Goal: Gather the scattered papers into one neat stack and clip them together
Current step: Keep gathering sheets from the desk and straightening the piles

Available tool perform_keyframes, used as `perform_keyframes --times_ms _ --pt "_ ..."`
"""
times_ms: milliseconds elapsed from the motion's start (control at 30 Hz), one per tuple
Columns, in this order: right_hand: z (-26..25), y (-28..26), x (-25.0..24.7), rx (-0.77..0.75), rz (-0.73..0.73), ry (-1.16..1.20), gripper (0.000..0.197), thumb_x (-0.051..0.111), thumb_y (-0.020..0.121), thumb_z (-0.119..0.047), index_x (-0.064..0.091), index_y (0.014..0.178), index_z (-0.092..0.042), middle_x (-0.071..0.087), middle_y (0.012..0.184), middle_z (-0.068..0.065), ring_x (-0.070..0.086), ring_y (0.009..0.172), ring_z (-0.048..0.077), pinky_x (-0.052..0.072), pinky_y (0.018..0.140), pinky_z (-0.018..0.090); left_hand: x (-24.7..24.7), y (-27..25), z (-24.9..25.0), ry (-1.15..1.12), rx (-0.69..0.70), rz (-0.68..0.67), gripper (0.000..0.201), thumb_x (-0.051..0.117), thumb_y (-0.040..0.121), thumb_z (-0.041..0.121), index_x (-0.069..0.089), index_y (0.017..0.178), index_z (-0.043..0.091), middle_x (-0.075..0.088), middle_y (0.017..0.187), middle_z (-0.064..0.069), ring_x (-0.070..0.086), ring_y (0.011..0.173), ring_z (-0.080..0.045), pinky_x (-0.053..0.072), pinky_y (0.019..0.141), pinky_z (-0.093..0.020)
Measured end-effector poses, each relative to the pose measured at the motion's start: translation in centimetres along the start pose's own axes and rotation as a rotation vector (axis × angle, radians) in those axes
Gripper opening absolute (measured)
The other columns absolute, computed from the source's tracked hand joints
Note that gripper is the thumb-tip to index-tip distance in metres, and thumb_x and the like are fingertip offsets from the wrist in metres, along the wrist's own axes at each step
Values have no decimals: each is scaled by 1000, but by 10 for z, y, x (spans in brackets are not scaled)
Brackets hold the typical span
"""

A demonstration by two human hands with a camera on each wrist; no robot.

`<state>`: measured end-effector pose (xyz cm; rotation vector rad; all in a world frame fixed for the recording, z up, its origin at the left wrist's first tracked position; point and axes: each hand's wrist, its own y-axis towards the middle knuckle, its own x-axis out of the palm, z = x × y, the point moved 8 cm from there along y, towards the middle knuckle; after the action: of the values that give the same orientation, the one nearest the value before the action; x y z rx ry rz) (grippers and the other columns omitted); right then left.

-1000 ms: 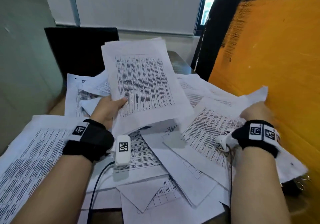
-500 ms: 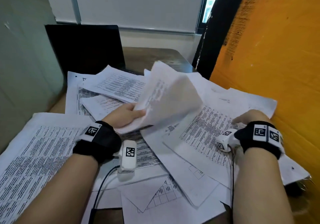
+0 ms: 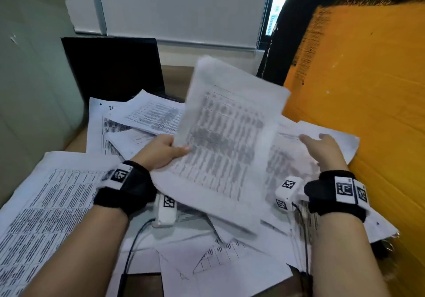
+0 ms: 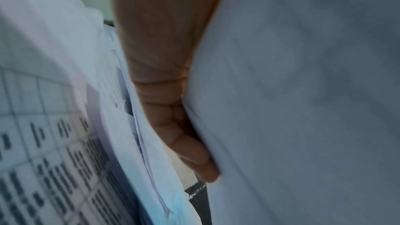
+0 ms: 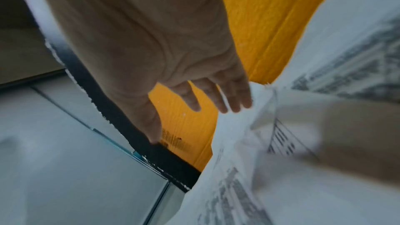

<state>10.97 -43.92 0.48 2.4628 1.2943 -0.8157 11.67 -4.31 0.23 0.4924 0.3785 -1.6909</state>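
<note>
Printed white papers (image 3: 57, 195) lie scattered and overlapping across the desk. My left hand (image 3: 161, 149) pinches the left edge of a bundle of sheets (image 3: 225, 140), held tilted up over the middle of the pile; the thumb lies on the printed face. In the left wrist view the fingers (image 4: 190, 150) curl behind the bundle (image 4: 303, 91). My right hand (image 3: 322, 147) hovers with straight, spread fingers above the papers on the right (image 3: 340, 138), holding nothing. The right wrist view shows its fingers (image 5: 216, 98) spread beside a raised sheet (image 5: 249, 143). No clip is identifiable.
An orange panel (image 3: 368, 112) with a black edge stands close on the right. A black laptop screen (image 3: 112, 66) stands at the back left, a pale wall (image 3: 34, 78) on the left. A metal ring (image 3: 388, 246) pokes out under the right papers. Wrist-camera cables (image 3: 131, 250) trail over the near papers.
The left hand's bundle dipped flat, then swung up and right, tilted over the middle of the pile. The right hand let go of the right papers, lifted and spread its fingers.
</note>
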Motion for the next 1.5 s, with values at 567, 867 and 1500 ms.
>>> perform_keyframes --times_ms 567,867,1500 --pt "-23 -46 115 33 -513 113 11 67 88 -10 63 97 -5 65 97 15 63 70 29 53 46 26 0 -8 -39 -462 -351 62 24 55 92 3 57 113 -9 68 102 -26 69 67 -26 59 64 -38" --pt "-31 -63 124 -63 -801 397 32 56 95 -8 59 126 -11 68 120 14 63 112 34 47 99 54 -9 -5 -28 -595 -207 71 32 49 98 12 52 129 8 66 118 -15 70 87 -21 60 72 -33" --pt "-120 -120 93 -615 -542 492 54 75 83 -33 52 131 -28 66 121 -14 62 112 2 51 96 30 -56 -43 53 -367 261 579 59 32 98 49 21 148 20 44 119 32 42 112 6 29 94 -17"
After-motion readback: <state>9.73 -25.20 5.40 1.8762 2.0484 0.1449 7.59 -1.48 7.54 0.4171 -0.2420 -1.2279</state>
